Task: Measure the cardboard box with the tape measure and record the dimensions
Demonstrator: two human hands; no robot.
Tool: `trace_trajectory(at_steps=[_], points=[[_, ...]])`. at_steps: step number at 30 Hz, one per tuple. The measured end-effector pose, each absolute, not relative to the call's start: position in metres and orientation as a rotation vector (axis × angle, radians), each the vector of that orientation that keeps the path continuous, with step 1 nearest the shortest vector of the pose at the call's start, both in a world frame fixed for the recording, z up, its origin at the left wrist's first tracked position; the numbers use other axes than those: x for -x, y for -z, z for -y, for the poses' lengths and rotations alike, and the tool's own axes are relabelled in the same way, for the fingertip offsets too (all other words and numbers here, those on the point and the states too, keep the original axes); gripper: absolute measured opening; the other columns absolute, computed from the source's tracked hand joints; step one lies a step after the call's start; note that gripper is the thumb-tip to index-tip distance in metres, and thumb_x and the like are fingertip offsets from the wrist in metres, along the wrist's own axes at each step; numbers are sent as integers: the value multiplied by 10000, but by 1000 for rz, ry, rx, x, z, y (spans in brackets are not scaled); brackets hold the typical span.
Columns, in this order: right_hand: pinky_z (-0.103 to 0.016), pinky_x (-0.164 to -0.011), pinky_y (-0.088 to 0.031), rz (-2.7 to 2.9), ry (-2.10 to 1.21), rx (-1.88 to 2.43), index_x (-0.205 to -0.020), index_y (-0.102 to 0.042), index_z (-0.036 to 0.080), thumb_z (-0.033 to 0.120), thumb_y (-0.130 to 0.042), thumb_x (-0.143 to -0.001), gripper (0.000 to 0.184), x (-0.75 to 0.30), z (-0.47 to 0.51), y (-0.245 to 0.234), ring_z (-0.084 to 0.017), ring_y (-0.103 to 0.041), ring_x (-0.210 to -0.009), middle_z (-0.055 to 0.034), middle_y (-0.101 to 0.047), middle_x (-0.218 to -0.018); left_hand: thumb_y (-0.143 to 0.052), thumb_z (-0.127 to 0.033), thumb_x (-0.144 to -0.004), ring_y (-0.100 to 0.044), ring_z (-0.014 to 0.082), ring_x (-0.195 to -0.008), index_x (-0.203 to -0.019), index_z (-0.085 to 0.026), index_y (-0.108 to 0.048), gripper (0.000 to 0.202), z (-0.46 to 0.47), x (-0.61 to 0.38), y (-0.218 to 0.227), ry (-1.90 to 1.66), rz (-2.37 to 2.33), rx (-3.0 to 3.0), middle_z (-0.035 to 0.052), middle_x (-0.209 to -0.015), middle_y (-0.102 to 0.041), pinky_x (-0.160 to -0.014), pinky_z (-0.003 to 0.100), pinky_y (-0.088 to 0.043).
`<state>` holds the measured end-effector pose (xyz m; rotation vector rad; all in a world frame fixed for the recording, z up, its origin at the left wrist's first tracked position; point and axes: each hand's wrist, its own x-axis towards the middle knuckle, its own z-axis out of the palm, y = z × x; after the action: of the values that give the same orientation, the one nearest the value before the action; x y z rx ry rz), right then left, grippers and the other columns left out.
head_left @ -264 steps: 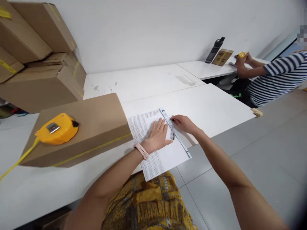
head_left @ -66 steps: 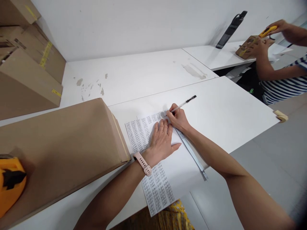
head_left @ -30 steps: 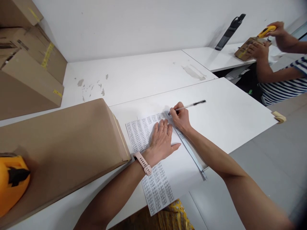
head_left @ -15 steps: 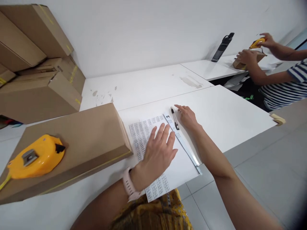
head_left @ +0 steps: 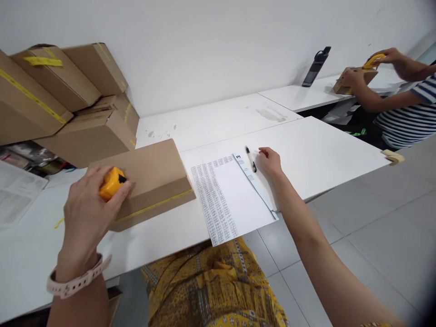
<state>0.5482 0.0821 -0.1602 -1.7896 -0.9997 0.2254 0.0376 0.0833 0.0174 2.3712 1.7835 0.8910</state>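
Note:
My left hand (head_left: 90,204), with a pale pink band at the wrist, is wrapped round a yellow tape measure (head_left: 113,183) on top of a closed cardboard box (head_left: 153,170). A strip of yellow tape runs along the box's near side. My right hand (head_left: 270,162) rests on the white table with its fingers curled; their tips are partly hidden. Just left of it lies a black and clear pen (head_left: 251,160). Beside the box is a printed sheet (head_left: 243,195) with columns of small text, its near end reaching over the table edge.
Several cardboard boxes (head_left: 85,91) are stacked at the left by the wall. A dark bottle (head_left: 316,67) stands on the far table (head_left: 289,97). There, a co-worker in a striped shirt (head_left: 408,113) holds a yellow tool over a small box (head_left: 354,81). A beige corner guard (head_left: 393,157) sits on the table corner.
My left hand has moved from the sheet leftward onto the tape measure and grasped it. My right hand's fingers have curled in. The view has shifted left.

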Motion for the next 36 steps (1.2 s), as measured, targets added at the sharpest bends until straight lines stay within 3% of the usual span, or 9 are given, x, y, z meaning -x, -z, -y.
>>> trace_trajectory(at_steps=[4,9,12,15,18,21,26,31,36], points=[[-457,-952,-496,901,-258,1712,-1072,-697,121,275,-529,-801,354,-533,-49,156,-252,-658,-954,-160,-735,-1051,-576,-649,-835,-515,452,-1330,-1360,-260,-588,653,-88,-30,-19,-901,-1963,-2349,64,-1411,-621,-1021,601,-424],[-441,-865,-521,816,32,1571,-1119,-679,187,354,-505,-930,307,-453,29,108,-255,-652,-985,-128,-711,-1065,-698,-511,-800,-638,348,-1180,-1283,-273,-602,547,-36,-39,-19,-1210,-1753,-2145,35,-1267,-684,-963,500,-513],[-385,-749,-543,1036,-463,1396,-1112,-688,231,463,-536,-967,313,-374,82,76,-218,-649,-844,-79,-703,-952,-774,-441,-709,-714,277,-963,-1326,-309,-534,675,20,-63,-14,-885,-1311,-2114,30,-1143,-705,-794,409,-593],[-385,-799,-547,1261,-1074,1126,-1230,-667,248,533,-397,-1025,443,-309,115,60,-219,-664,-947,-92,-713,-1085,-790,-368,-671,-704,281,-985,-1361,-296,-490,755,59,-86,-4,-480,-1033,-2194,61,-1188,-688,-857,424,-578],[-382,-861,-511,1357,-1205,1105,-1210,-684,245,536,-446,-1016,424,-279,126,61,-219,-649,-996,-80,-715,-1112,-773,-354,-680,-686,295,-1023,-1375,-281,-458,767,70,-92,5,-342,-1057,-2211,80,-1205,-683,-912,457,-549],[-344,-785,-495,1408,-1292,1108,-1209,-674,233,525,-546,-978,394,-270,128,64,-193,-633,-897,-62,-715,-1036,-734,-339,-707,-697,249,-874,-1363,-287,-442,720,69,-75,8,-300,-1097,-2090,50,-1105,-706,-814,407,-562],[-282,-598,-398,1405,-1337,975,-1075,-692,221,512,-634,-918,336,-277,101,49,-131,-497,-673,-4,-624,-800,-725,-435,-713,-714,288,-877,-1288,-348,-537,611,58,-11,-20,-546,-1287,-1878,45,-1110,-735,-731,394,-563],[-271,-535,-304,1218,-1124,967,-853,-697,217,363,-700,-826,148,-320,4,13,-103,-369,-575,28,-533,-662,-751,-609,-616,-719,326,-929,-1040,-479,-702,446,-7,80,-79,-792,-1702,-1838,-87,-931,-784,-813,437,-572],[-260,-510,-246,1055,-1167,930,-717,-632,174,262,-709,-736,118,-335,-103,4,-78,-331,-538,50,-451,-581,-668,-653,-725,-710,229,-928,-953,-374,-749,369,-82,130,-110,-722,-1809,-1742,-86,-989,-795,-817,338,-569]])
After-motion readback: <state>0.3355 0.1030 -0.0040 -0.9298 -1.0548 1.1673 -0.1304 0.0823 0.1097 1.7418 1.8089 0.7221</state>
